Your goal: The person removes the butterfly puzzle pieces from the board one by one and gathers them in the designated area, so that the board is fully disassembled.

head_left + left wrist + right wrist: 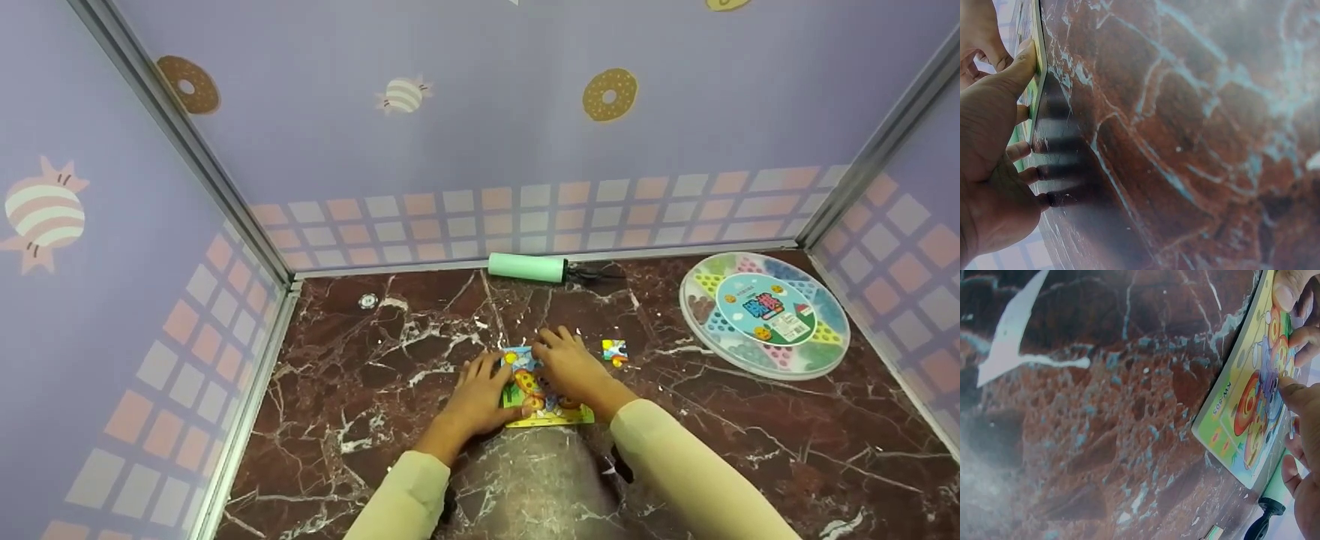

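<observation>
A jigsaw puzzle board (525, 421) with a bright cartoon picture lies on the dark marbled table. My left hand (478, 399) is at its left side: the thumb rests on the board near the front edge, while the other fingers spread along the side, as the left wrist view (999, 140) shows from low down. Over the board's upper right part is my right hand (574, 367), its thumb and fingertips down on the picture. I cannot tell whether a piece is between them. A loose puzzle piece (614, 350) lies to the right of the board.
A mint-green hand pump (527, 268) with a black end lies against the back wall. At the right stands a round Chinese checkers box (765, 315) with coloured sections. A small round token (367, 301) is at the back left. Patterned walls enclose the back and sides.
</observation>
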The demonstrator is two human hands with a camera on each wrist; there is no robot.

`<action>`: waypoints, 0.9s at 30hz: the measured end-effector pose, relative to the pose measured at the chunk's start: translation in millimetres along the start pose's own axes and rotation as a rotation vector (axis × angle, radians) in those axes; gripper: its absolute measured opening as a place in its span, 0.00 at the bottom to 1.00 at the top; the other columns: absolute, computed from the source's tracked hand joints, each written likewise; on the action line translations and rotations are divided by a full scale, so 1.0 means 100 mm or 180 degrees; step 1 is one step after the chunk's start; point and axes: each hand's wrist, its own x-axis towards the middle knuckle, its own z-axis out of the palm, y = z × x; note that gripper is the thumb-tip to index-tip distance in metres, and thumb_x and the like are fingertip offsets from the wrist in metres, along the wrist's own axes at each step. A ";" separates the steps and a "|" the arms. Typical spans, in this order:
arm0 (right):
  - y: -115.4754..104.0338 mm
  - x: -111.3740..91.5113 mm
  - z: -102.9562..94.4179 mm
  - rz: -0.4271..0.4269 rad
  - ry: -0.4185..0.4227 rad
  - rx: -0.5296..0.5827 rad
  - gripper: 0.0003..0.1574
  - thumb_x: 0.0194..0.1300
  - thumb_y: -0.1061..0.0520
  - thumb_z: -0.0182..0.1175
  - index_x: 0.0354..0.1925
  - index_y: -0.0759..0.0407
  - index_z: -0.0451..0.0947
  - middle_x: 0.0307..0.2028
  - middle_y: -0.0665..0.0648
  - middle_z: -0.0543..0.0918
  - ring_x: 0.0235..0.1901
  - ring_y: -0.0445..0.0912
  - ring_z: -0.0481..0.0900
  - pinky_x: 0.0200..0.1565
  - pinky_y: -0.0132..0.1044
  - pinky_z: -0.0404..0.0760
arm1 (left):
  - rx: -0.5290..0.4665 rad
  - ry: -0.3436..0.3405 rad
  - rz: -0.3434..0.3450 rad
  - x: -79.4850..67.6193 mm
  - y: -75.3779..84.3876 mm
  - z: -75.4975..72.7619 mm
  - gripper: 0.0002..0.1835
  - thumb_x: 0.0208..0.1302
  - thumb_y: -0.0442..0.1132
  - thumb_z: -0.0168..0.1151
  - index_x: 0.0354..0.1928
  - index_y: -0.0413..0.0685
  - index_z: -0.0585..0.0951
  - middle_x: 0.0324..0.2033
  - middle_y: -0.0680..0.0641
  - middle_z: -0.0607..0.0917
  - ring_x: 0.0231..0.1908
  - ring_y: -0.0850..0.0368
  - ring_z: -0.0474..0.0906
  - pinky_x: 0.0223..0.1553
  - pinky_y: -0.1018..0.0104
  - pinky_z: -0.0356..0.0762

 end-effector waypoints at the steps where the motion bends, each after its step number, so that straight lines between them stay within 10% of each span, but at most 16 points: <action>1: 0.01 -0.01 0.00 0.0000 0.0013 -0.0021 0.15 0.75 0.49 0.72 0.51 0.57 0.85 0.60 0.60 0.81 0.57 0.59 0.75 0.60 0.67 0.81 | -0.0009 0.0002 0.0002 0.00 0.00 0.01 0.41 0.71 0.67 0.70 0.74 0.50 0.75 0.82 0.34 0.64 0.86 0.28 0.54 0.84 0.25 0.53; 27: 0.59 -0.29 -0.06 -0.0190 0.0735 -0.0039 0.13 0.70 0.50 0.76 0.46 0.52 0.85 0.50 0.55 0.84 0.54 0.58 0.76 0.52 0.69 0.78 | -0.0002 0.0009 -0.0009 0.01 -0.01 0.02 0.41 0.71 0.67 0.70 0.74 0.49 0.75 0.82 0.35 0.64 0.85 0.29 0.55 0.85 0.26 0.53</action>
